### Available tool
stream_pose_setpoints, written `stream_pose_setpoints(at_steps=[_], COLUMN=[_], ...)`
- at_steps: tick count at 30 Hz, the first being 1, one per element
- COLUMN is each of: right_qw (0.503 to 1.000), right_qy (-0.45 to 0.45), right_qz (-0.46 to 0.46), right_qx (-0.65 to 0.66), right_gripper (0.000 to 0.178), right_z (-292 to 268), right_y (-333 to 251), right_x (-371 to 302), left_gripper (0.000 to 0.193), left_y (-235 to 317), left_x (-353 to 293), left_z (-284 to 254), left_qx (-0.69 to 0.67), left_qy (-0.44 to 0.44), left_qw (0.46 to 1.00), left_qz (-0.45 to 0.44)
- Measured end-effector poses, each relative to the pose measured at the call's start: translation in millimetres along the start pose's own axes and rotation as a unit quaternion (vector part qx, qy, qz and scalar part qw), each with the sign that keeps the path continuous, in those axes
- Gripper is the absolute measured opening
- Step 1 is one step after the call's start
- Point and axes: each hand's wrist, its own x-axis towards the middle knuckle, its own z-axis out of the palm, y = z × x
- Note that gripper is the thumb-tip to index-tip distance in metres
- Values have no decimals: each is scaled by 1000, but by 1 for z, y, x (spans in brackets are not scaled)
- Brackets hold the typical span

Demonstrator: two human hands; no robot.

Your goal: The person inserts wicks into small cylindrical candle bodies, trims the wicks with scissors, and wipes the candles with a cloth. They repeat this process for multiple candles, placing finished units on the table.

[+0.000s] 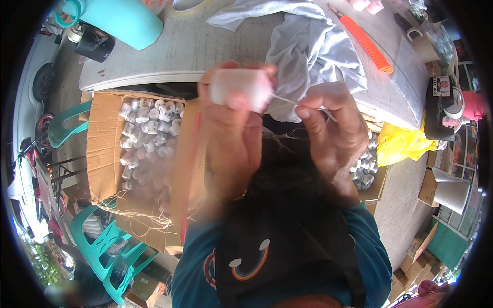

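Observation:
My left hand [236, 141] is closed around a short white candle [239, 88], tipped on its side and smeared by motion. A thin pale wick [284, 99] runs from its right end to my right hand [336, 128], which pinches it between thumb and forefinger. Both hands are above my lap, just in front of the table edge. Below and left of them stands an open cardboard box [105, 149] with many small white cylinders [149, 127] carrying dark marks. Loose pale strings [149, 215] hang over its near flap.
On the table [185, 46] lie a grey cloth [313, 46], an orange-handled cutter [367, 43], a turquoise bottle [123, 20] and a tape roll [189, 4]. A second box [379, 182] of cylinders and a yellow plastic bag [403, 143] are at right. Turquoise chairs [95, 241] stand at left.

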Motion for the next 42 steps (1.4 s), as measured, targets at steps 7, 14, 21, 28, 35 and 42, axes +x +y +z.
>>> stream_pose_setpoints(at_steps=[7, 14, 21, 28, 35, 42], right_qw=[970, 974, 866, 725, 824, 866], right_qy=[23, -26, -16, -63, 136, 193], right_qz=[135, 174, 325, 156, 195, 250], right_qx=[198, 143, 378, 668, 515, 389], right_gripper=[7, 9, 17, 25, 17, 22], right_z=[-1, 1, -50, -79, -96, -91], right_y=[9, 5, 8, 41, 54, 45], right_x=[-2, -7, -12, -17, -19, -24], left_gripper=[27, 25, 20, 23, 19, 15], left_y=[13, -14, 12, 1, -4, -5], left_x=[16, -5, 10, 1, 3, -24], left_z=[-24, -4, -20, -31, -52, -33], left_qx=[-73, 246, 347, 466, 641, 601], left_qy=[-65, -50, 89, 21, -98, -141], left_qw=[994, 965, 934, 884, 760, 777], left_qz=[-48, -71, 18, 43, 39, -124])
